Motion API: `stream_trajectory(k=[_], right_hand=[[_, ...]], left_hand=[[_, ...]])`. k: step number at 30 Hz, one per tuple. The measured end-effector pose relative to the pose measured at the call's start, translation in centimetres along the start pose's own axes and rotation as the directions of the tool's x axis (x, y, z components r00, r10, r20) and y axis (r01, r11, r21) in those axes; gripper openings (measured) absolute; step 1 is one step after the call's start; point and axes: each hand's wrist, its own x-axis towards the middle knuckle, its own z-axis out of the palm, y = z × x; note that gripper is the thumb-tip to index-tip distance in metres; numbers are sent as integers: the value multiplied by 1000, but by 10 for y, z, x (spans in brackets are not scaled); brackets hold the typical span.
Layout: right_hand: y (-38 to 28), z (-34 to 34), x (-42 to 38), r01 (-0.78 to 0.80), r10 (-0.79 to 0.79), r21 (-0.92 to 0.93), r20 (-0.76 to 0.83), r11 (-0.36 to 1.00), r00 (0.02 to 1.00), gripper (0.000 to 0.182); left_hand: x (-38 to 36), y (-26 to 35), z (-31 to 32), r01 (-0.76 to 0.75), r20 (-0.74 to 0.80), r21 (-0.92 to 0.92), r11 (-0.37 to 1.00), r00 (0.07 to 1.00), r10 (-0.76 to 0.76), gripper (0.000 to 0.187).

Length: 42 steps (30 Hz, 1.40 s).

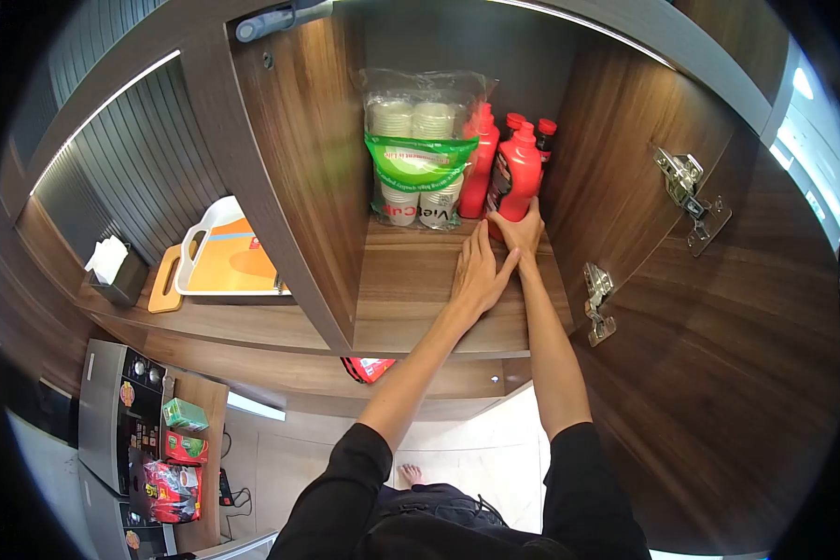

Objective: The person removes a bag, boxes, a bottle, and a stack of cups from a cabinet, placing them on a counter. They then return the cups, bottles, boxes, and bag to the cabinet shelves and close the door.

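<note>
Inside the open cabinet, my right hand (525, 231) is wrapped around the lower part of a red squeeze sauce bottle (521, 168), which stands upright on the shelf. My left hand (481, 275) is just left of it and nearer the front, fingers stretched out over the shelf board, with nothing in it. Another red squeeze bottle (477, 168) stands behind and to the left. Dark bottles with red caps (546, 135) are partly hidden at the back right. Beside the bottles on the left is a clear bag of plastic cups (415, 154) with a green band.
The cabinet door (719, 345) is swung wide on the right, on metal hinges (679, 177). On the left shelf lie a white tray (185, 266), an orange board (166, 289) and a tissue box (121, 283). A low drawer (210, 406) holds red and green packets.
</note>
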Motion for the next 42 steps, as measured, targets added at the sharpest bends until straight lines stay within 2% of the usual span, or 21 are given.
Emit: stream_trajectory(k=[3, 5, 9, 11, 12, 13, 14, 15, 16, 17, 18, 19, 21, 23, 25, 28, 31, 33, 36, 40, 42], right_hand=[[-17, -14, -4, -119, 115, 67, 64, 991, 991, 72], [-15, -19, -10, -73, 66, 128, 56, 989, 996, 67], [-25, -43, -45, -106, 80, 180, 146, 978, 986, 67], [-17, -52, -61, -102, 53, 234, 205, 967, 977, 66], [-6, -54, -73, -76, 53, 180, 127, 981, 990, 59], [-17, -70, -87, -61, -3, 263, 234, 963, 972, 62], [-28, -89, -103, -110, 86, 85, 246, 990, 965, 57], [-23, -99, -116, -155, 126, 96, 257, 983, 958, 48], [-19, -107, -128, -81, 66, 54, 235, 995, 970, 36], [-56, -116, -150, -222, 182, 77, 350, 972, 919, 26], [-26, -115, -167, -144, 39, 260, 369, 955, 929, 32], [-25, -113, -189, -238, 89, 471, 317, 850, 944, 48], [-29, -103, -222, -251, 24, 511, 410, 822, 912, 50], [-33, -99, -257, -273, -51, 476, 563, 836, 825, 52], [-39, -92, -292, -289, -141, 428, 731, 856, 667, 54], [-56, -71, -334, -267, -274, 353, 916, 897, 292, 57], [-54, -35, -375, -172, -427, 415, 903, 893, -40, 60], [-58, -9, -403, -149, -470, 451, 873, 880, -133, 62], [-124, 26, -436, -270, -334, 275, 920, 923, -206, 56], [-129, 80, -490, -365, -451, 349, 858, 863, -246, 56], [-130, 111, -514, -343, -479, 396, 854, 852, -204, 54]], left_hand=[[-1, -1, -1, 30, 59, 7, 1000, 998, -30, 81], [-3, -6, 4, 36, 43, 41, 999, 998, -38, 79], [-15, -6, -3, -2, 51, 115, 993, 999, -4, 84], [-28, 0, -4, -33, -29, -2, 999, 999, 33, 97], [-35, 13, -16, -58, -41, -56, 997, 998, 55, 100], [-46, 22, -32, -67, -64, -92, 993, 996, 62, 103], [-58, 30, -41, -112, -79, -135, 985, 992, 102, 103], [-68, 36, -47, -137, -109, -154, 978, 987, 121, 104], [-79, 41, -57, -116, -117, -283, 952, 989, 86, 98], [-92, 44, -72, -141, -141, -289, 947, 985, 103, 95], [-106, 41, -80, -83, -63, -233, 969, 995, 70, 95], [-119, 44, -96, -137, -51, -188, 973, 990, 130, 99], [-152, 41, -122, -283, -104, -212, 935, 958, 267, 100], [-195, 49, -162, -276, -130, -210, 938, 959, 253, 94], [-239, 47, -199, -125, 39, -152, 980, 990, 132, 88], [-309, 43, -226, 35, -37, -257, 966, 998, -46, 84], [-374, 25, -245, 235, -165, -192, 953, 949, -267, 81], [-404, 9, -254, 328, -234, -186, 926, 901, -366, 74], [-442, -10, -272, 428, -340, -60, 902, 840, -422, 68], [-470, -28, -307, 538, -425, -10, 843, 761, -491, 62], [-480, -52, -322, 589, -451, -52, 806, 706, -545, 65]])
